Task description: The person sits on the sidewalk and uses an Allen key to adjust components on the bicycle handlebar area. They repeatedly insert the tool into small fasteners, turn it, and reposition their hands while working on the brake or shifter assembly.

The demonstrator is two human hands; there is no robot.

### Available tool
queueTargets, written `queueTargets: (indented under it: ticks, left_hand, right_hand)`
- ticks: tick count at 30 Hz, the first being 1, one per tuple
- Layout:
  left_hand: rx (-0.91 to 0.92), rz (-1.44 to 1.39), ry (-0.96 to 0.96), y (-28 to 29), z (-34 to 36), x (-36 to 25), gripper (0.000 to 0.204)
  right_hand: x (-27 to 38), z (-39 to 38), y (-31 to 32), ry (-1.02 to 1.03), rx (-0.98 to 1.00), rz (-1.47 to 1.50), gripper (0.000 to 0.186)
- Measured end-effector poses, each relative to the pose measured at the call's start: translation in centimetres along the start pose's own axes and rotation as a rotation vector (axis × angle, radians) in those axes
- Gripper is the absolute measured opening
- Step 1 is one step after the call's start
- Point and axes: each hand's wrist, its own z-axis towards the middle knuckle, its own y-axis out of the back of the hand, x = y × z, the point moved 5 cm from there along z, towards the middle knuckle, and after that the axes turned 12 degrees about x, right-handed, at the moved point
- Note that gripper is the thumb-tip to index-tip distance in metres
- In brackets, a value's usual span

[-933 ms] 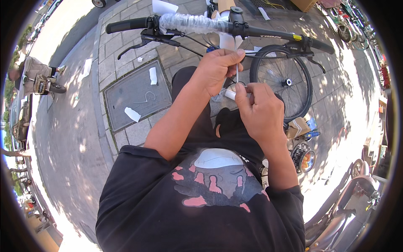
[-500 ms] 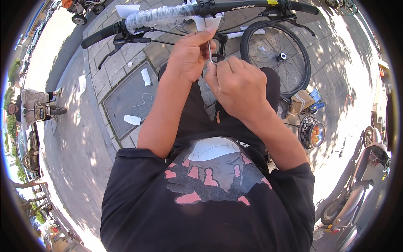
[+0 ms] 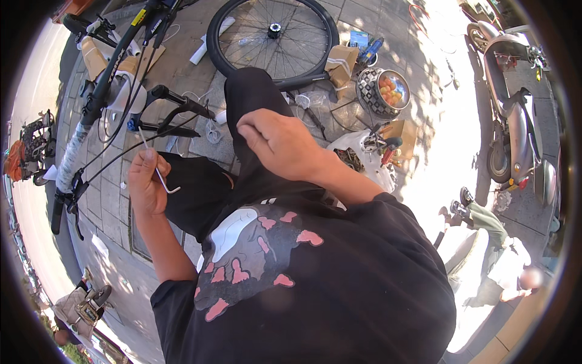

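Observation:
In my left hand (image 3: pixel 148 182) is a thin metal hex key (image 3: pixel 159 171), its bent end toward me and its long arm pointing at the bicycle. My right hand (image 3: pixel 284 145) hangs over my raised knee with the fingers curled in; whatever they may hold is hidden. At the left, beyond my left hand, stands the black bicycle handlebar (image 3: pixel 104 85), part of it wrapped in clear plastic (image 3: pixel 74 155). Brake cables run from it, and a black fork (image 3: pixel 176 112) lies near my knees.
A loose bicycle wheel (image 3: pixel 332 36) lies ahead on the paving. To the right are a cardboard box (image 3: pixel 341 68), a metal bowl (image 3: pixel 407 97) of orange-red round fruit and a white bag (image 3: pixel 379 176) of tools. Farther right stands a parked scooter (image 3: pixel 498 97); a person (image 3: pixel 485 242) is at lower right.
My view has swung right, so the handlebar now appears at the left. My hands have parted: the left keeps the hex key, and the right has come off it toward my knee.

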Motion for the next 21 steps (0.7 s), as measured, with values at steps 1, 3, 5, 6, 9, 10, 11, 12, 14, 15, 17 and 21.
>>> queueTargets:
  ticks: [1,3,5,6,9,10,11,12,14,15,17,21]
  left_hand:
    - [-0.026,-0.011,0.018,1.0,-0.9,1.4,0.03]
    - [-0.065,-0.025,0.05,3.6,-2.0,3.2,0.026]
    - [-0.121,-0.015,0.088,5.5,-3.5,4.1,0.027]
    - [-0.15,-0.007,0.108,6.1,-4.3,4.4,0.027]
    - [-0.169,0.065,0.1,7.0,-5.0,5.0,0.026]
    - [-0.156,0.094,0.098,6.9,-5.2,5.0,0.025]
    - [-0.15,0.117,0.114,6.7,-5.2,4.9,0.025]
    - [-0.151,0.136,0.124,6.5,-5.2,4.9,0.026]
    - [-0.162,0.173,0.139,6.1,-5.1,5.0,0.027]
    - [-0.176,0.185,0.136,6.2,-5.2,5.1,0.026]
    - [-0.2,0.21,0.132,6.5,-5.4,5.3,0.024]
    - [-0.257,0.211,0.158,5.5,-5.0,4.6,0.03]
  right_hand:
    - [-2.1,-1.7,2.4,-0.152,0.029,0.007,0.031]
    - [-6.8,-4.7,8.0,-0.448,0.119,-0.11,0.041]
    - [-9.7,-7.3,15.4,-0.614,-0.043,-0.203,0.041]
    - [-9.8,-7.7,19.5,-0.752,-0.057,-0.272,0.044]
    - [-18.2,-11.3,30.0,-0.887,-0.215,-0.443,0.042]
    - [-21.7,-12.4,32.0,-0.944,-0.187,-0.436,0.042]
    - [-24.5,-13.4,33.5,-1.002,-0.156,-0.427,0.043]
    - [-26.8,-14.2,34.3,-1.057,-0.127,-0.42,0.043]
    - [-31.6,-15.3,34.3,-1.09,-0.019,-0.479,0.044]
    - [-32.6,-15.2,33.5,-1.102,0.042,-0.504,0.045]
    - [-34.3,-15.2,32.7,-1.146,0.011,-0.445,0.044]
    - [-37.6,-15.7,30.0,-1.174,-0.137,-0.118,0.05]
